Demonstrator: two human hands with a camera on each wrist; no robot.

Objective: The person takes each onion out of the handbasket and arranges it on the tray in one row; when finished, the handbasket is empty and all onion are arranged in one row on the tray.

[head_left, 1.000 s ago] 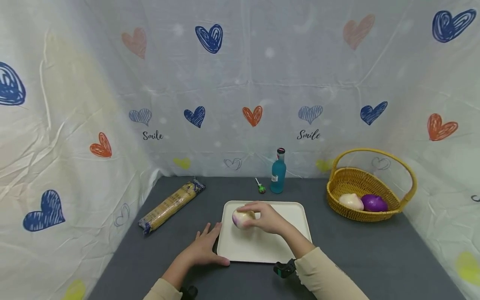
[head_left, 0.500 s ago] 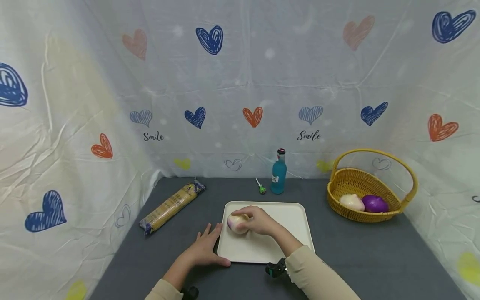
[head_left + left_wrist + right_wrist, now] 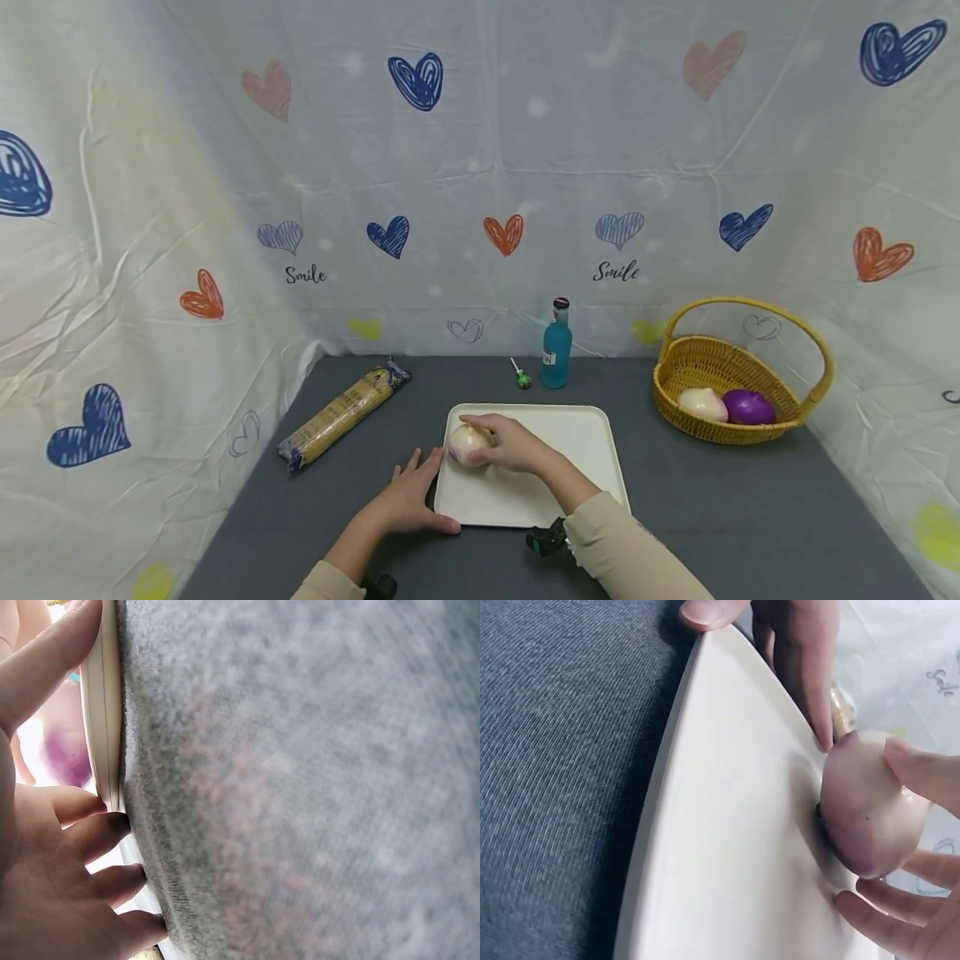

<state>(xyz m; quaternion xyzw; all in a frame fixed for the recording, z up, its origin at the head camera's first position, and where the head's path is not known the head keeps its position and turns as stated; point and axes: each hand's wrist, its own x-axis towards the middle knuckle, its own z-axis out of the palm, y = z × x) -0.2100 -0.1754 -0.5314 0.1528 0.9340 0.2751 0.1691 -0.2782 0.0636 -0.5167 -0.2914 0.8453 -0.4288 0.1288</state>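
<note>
In the head view a cream-white rectangular tray (image 3: 581, 446) lies on the dark grey table. My right hand (image 3: 521, 450) holds a round white-and-purple turnip (image 3: 467, 444) over the tray's left part, thumb and fingers curled round its sides. The right wrist view shows the turnip's purple patches (image 3: 862, 814) facing the camera, its underside close to the tray surface (image 3: 720, 787). My left hand (image 3: 405, 502) rests at the tray's left front corner, fingers spread along the left side and thumb at the front edge. The left wrist view has its fingertips against the tray's rim (image 3: 101, 712).
A yellow wicker basket (image 3: 686, 425) at right holds a white onion-shaped vegetable (image 3: 702, 403) and a purple one (image 3: 748, 407). Behind the tray stand a blue bottle (image 3: 556, 346) and a green lollipop (image 3: 522, 378). A pack of dry noodles (image 3: 345, 414) lies at left.
My right hand has carried the turnip left and slightly toward me across the tray, turning its purple patch more to the front. The left hand and tray have stayed put.
</note>
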